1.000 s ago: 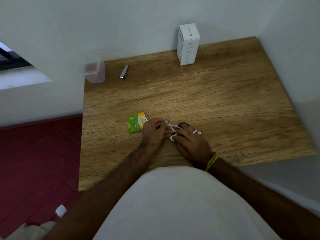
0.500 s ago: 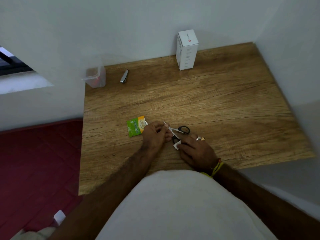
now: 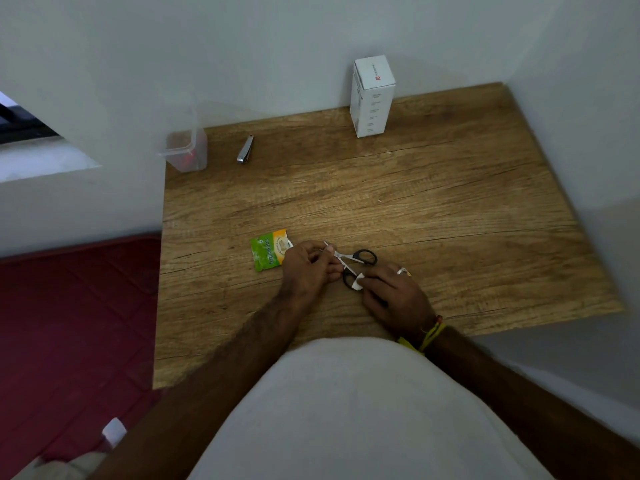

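Note:
Small black-handled scissors (image 3: 358,259) lie on the wooden table (image 3: 415,209), blades pointing left. My left hand (image 3: 306,268) pinches the scissors near the blades with thumb and fingers. My right hand (image 3: 394,292), with a ring on one finger, sits just right of the handles and pinches a small white scrap (image 3: 357,281) at its fingertips. A green and orange sachet (image 3: 270,249) lies flat on the table, touching the left side of my left hand.
A white upright box (image 3: 372,97) stands at the back against the wall. A metal nail clipper (image 3: 245,149) and a clear plastic container (image 3: 185,150) sit at the back left. The table's left edge drops to a red floor (image 3: 69,323). Walls enclose back and right.
My right hand has drawn back to the right, off the scissor handles, with the white scrap in its fingertips. The left hand stays on the blades. The camera has tilted slightly.

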Demonstrator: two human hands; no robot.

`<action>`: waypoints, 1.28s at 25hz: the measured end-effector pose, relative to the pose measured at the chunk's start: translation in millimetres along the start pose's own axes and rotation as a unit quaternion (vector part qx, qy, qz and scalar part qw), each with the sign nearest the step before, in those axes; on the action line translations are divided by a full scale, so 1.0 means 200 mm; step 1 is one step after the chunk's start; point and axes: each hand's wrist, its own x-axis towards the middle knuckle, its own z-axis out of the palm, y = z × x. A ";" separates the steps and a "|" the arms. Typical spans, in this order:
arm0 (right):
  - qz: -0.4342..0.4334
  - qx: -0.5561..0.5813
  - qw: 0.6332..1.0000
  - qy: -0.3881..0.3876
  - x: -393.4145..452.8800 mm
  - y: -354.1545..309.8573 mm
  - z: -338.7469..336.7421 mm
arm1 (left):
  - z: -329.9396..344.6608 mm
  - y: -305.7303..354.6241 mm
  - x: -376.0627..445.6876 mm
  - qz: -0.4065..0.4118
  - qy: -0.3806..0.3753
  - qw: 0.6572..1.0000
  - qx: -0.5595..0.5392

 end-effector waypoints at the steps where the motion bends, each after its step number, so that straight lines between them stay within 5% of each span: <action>1: 0.002 -0.002 1.000 0.000 0.00 0.00 0.00 | 0.00 0.00 0.00 0.001 0.000 1.000 -0.001; 32: -0.023 -0.063 0.998 0.008 0.12 -0.04 0.07 | -0.01 -0.01 0.01 0.004 -0.014 1.000 -0.012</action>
